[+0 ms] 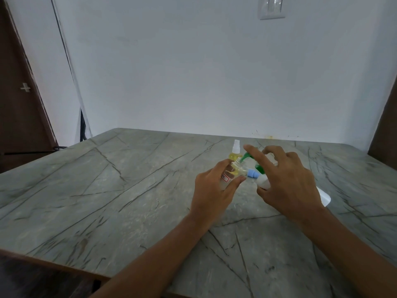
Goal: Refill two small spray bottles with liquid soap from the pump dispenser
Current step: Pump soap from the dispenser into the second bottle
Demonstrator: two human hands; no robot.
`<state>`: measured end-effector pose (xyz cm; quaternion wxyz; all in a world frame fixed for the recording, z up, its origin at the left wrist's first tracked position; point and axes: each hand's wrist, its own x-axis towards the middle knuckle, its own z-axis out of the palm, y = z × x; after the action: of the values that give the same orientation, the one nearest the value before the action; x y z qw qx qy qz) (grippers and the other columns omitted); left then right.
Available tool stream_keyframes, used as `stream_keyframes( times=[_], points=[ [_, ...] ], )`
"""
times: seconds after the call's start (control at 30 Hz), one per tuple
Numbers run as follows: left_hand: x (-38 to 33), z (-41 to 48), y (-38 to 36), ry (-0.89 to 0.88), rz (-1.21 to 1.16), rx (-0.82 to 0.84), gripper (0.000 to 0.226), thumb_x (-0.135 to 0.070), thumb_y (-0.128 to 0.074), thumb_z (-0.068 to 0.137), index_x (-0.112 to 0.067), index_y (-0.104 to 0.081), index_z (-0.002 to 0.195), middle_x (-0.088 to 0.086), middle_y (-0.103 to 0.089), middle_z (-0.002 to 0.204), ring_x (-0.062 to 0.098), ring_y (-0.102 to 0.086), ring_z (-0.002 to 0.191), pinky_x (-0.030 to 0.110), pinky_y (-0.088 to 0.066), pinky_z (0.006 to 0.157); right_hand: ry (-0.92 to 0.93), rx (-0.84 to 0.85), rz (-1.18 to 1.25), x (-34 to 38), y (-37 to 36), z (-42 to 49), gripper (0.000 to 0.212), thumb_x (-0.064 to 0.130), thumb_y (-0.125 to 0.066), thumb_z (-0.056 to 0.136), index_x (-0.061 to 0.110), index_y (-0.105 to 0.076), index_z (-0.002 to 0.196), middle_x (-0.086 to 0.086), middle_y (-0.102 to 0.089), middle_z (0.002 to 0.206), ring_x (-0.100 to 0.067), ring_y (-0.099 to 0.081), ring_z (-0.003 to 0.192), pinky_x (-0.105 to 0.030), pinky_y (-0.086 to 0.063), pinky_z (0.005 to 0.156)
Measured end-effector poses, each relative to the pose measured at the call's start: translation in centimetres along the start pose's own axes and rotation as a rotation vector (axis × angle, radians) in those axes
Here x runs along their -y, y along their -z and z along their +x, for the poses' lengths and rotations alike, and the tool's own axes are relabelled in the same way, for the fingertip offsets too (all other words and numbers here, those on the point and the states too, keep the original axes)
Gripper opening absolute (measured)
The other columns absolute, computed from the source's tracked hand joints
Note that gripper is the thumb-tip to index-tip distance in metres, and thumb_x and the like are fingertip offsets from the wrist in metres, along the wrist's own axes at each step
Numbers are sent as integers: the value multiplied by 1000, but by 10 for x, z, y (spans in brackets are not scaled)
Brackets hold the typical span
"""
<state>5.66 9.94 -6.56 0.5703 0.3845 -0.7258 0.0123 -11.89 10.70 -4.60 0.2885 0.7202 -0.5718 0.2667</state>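
While the left hand [211, 190] pinches the spray bottle [228, 177] mid-body — likely light, slippery — the right hand [287, 181], fingers spread, holds the pump dispenser [263, 181] at three o'clock.

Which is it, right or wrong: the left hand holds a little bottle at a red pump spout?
Wrong: the head view shows the pump spout is green, not red. The left hand does hold a little bottle at it.
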Motion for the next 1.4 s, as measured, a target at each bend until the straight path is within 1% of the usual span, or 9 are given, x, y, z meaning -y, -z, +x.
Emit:
stream_keyframes(
  times=[0.07,0.17,0.23,0.47,0.7,0.83,1.0,1.23,1.4],
  points=[
    [-1,0,0,2,-9,-10,50,-43,-69,79,-10,-62,116,0,-72,100,6,-68,83,14,-54,70,-7,12,5,1,2,-1,121,37,-90,53,45,-15,147,-7,-54,123,-32,-60,87,-41,-55,56],
    [-2,0,0,8,-31,-14,50,-42,-70,78,-10,-62,115,-1,-72,100,5,-68,83,14,-54,71,-3,-29,-3,3,6,-3,114,37,-88,56,39,-20,149,-7,-62,100,-26,-55,65,-34,-50,47],
    [-3,0,0,16,-53,-13,49,-42,-71,78,-11,-62,115,-2,-72,100,4,-67,83,12,-53,72,-4,-56,-14,4,7,-4,111,36,-87,57,36,-23,148,-6,-62,90,-24,-50,60,-31,-47,45],
    [-6,-1,0,21,-56,-9,50,-45,-68,77,-12,-62,115,-3,-72,100,-3,-62,83,0,-44,72,15,-54,12,2,6,-2,102,38,-87,55,31,-32,141,-6,-64,90,-25,-52,65,-32,-48,48],
    [-6,-4,-3,10,-65,19,50,-41,-72,77,-11,-61,115,0,-72,101,8,-68,85,20,-56,75,11,-65,47,2,6,0,89,37,-89,54,28,-40,128,-5,-64,89,-26,-53,63,-32,-47,50],
    [-8,-2,-1,30,-93,-2,48,-40,-72,77,-12,-61,114,-3,-72,98,3,-67,83,10,-52,72,-14,-91,18,6,6,-1,95,34,-88,53,28,-38,134,-5,-63,86,-25,-50,63,-31,-46,49],
    [-7,0,1,60,-123,-13,46,-38,-72,78,-11,-62,114,-4,-72,98,2,-67,83,13,-54,70,-11,-79,-24,9,5,-2,103,34,-85,59,33,-28,145,-3,-62,88,-25,-50,66,-33,-48,47],
    [-6,-1,1,75,-113,-9,47,-39,-72,78,-11,-62,113,-3,-72,97,4,-67,82,15,-55,69,4,-85,-31,10,6,0,101,36,-87,56,31,-33,141,-5,-63,87,-26,-54,67,-32,-46,48],
    [-6,-2,0,60,-67,11,50,-44,-70,78,-13,-61,115,-3,-71,101,3,-66,85,7,-50,73,5,-62,-21,7,3,2,98,40,-89,53,30,-35,134,-7,-65,89,-28,-56,66,-36,-50,51]
  ],
)
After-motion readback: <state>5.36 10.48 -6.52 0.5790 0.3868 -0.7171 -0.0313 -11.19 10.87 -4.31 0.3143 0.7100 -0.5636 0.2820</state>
